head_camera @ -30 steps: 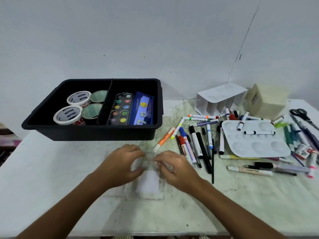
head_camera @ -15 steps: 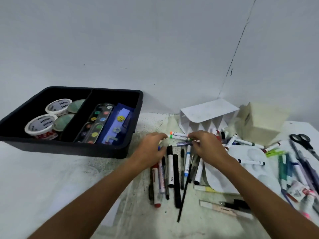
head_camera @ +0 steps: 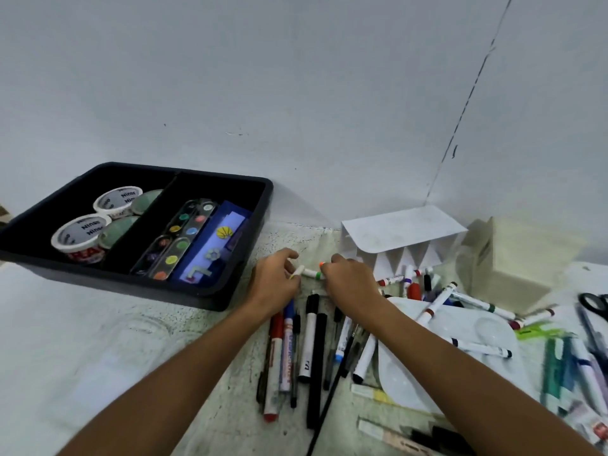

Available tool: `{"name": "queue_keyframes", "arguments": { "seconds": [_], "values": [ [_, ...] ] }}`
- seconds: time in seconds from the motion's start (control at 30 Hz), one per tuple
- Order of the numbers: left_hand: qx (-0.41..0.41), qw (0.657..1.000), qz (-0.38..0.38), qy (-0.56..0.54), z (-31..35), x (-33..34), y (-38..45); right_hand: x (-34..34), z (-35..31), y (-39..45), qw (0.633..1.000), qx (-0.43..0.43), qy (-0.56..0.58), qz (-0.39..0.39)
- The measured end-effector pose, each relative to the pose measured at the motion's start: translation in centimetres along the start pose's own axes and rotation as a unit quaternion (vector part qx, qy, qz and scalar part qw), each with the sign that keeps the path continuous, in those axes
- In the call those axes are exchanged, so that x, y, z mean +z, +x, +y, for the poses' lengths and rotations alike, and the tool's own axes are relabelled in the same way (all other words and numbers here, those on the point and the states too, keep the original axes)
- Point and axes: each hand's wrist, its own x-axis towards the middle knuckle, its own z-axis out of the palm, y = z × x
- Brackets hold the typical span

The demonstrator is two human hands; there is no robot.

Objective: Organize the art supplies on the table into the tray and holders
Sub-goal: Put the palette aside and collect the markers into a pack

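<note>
Both hands on thin white markers (head_camera: 309,273) lying btwn tray (head_camera: 230,291) & white holder (head_camera: 401,235). Left hand (head_camera: 273,284) & right hand (head_camera: 348,281) fingers curled, pinching barrel ends. Likely light, stiff, smooth; grip mid-barrel.

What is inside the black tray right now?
The black tray holds two tape rolls and two green-lidded containers in its left compartment, a watercolour set and a blue card in the right. Anything beneath them is hidden.

Two bare forearms, without sleeves, watch or rings, end in the left hand (head_camera: 273,284) and right hand (head_camera: 350,281).
</note>
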Motion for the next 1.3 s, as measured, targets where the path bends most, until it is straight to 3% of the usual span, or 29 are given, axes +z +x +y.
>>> {"name": "queue_keyframes", "arguments": {
  "seconds": [0.2,0.33,0.47,0.8,1.0,1.3],
  "values": [
    [0.033,0.996,0.055,-0.057,2.4,-2.1,-0.5,-0.2,-0.8,0.2,0.995,0.027,0.091,0.034],
    [0.059,0.99,0.07,-0.103,3.8,-4.0,-1.3,-1.5,-1.5,-0.3,0.947,0.056,0.293,0.122],
    [0.068,0.988,0.035,-0.132,4.1,-6.5,-2.5,-3.1,-2.9,-1.3,0.87,0.081,0.47,0.122],
    [0.087,0.977,-0.097,-0.168,-2.0,-13.8,-7.1,-2.7,-11.1,-4.3,0.8,0.128,0.569,0.144],
    [0.009,0.974,-0.129,-0.184,-8.6,-19.5,-9.0,-1.5,-19.5,-5.6,0.759,0.121,0.619,0.164],
    [-0.134,0.968,-0.115,-0.181,-16.3,-25.2,-9.7,-1.6,-28.8,-3.1,0.737,0.114,0.665,0.035]
  ]
}}
